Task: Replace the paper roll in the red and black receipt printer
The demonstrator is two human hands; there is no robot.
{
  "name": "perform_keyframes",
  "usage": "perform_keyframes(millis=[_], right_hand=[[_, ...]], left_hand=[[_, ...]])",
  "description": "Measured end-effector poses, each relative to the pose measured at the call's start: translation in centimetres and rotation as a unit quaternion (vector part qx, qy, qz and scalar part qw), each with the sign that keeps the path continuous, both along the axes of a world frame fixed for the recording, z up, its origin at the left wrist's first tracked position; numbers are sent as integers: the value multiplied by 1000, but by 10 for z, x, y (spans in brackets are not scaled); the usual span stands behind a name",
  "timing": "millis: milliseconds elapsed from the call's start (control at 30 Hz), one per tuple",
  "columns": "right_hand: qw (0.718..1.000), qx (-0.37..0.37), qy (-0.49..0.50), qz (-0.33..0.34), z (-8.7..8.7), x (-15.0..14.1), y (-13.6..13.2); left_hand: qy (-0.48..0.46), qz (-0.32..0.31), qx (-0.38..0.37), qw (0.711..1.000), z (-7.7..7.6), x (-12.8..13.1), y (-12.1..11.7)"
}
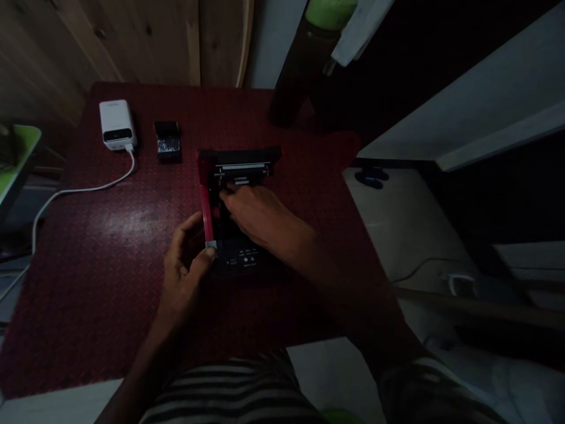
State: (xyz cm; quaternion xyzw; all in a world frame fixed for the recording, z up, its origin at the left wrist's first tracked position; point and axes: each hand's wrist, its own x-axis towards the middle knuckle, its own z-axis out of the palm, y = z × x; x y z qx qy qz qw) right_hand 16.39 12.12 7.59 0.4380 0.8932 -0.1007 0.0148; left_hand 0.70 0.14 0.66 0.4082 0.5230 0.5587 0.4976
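A small black and red machine (233,259), which looks like a printer, lies on the table with its lid (241,156) raised at the back. Buttons with white markings line its front panel. My left hand (182,271) grips its front left corner, thumb on top and fingers against the red side. Over the opening, my right hand (247,206) reaches in with its fingers bent and closed. Its fingertips are inside the dark cavity, and whatever they hold there is hidden. A small black item with a grey printed face (168,142) lies behind and left of the machine.
A white power bank (115,121) with a white cable (95,187) lies at the back left of the dark red table (119,282). A tall dark bottle with a green cap (326,15) stands at the back. Dark slippers (371,176) lie on the floor at right.
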Motion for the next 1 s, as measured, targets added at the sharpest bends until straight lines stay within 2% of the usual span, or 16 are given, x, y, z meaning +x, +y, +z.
perform_keyframes(millis=[133, 333, 433, 533, 633, 733, 767, 867, 933, 1000], right_hand=[[1000, 12, 12, -15, 8, 3, -5], [996, 56, 62, -31, 13, 19, -28], [982, 78, 164, -55, 20, 45, -37], [948, 76, 292, -105, 22, 83, -34], [899, 74, 390, -187, 1, 112, -17], [843, 50, 471, -256, -43, 121, 6], [837, 31, 478, -266, -59, 119, 12], [849, 0, 452, -273, -95, 109, 21], [862, -7, 432, -266, -106, 104, 21], [868, -11, 425, -258, -109, 103, 20]], left_hand=[[-2, -7, -10, 1000, 2, 0, 0], [1, -6, -1, 1000, 1, 0, 0], [6, -1, -7, 1000, 0, -1, 0], [17, 2, -16, 1000, 0, -1, 0], [27, 13, -13, 999, 0, -2, 0], [26, 17, -12, 999, 1, -2, -1], [27, 17, -12, 999, 1, -2, -1], [31, 16, -11, 999, 2, -2, 0], [30, 15, -15, 999, 2, -2, 1], [30, 16, -17, 999, 3, -1, 1]])
